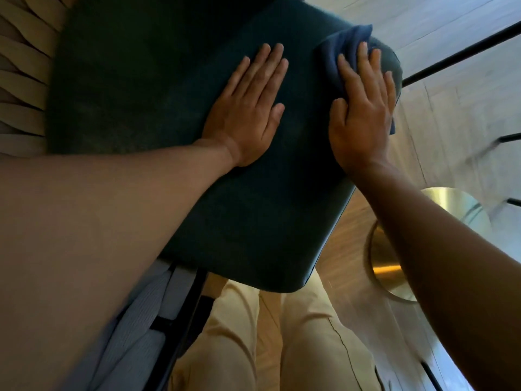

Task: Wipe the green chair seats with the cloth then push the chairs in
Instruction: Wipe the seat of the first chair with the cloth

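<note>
The right hand (pixel 363 108) lies flat with fingers spread on the blue cloth (pixel 342 49), pressing it on the far right corner of the green chair seat (pixel 141 88). The left hand (pixel 248 114) rests flat and open on the bare seat, just beside it. Most of the unwiped seat lies to the left of the cloth, so the wipe probably goes that way. The cloth is partly hidden under the right hand; the chair legs are not visible.
</note>
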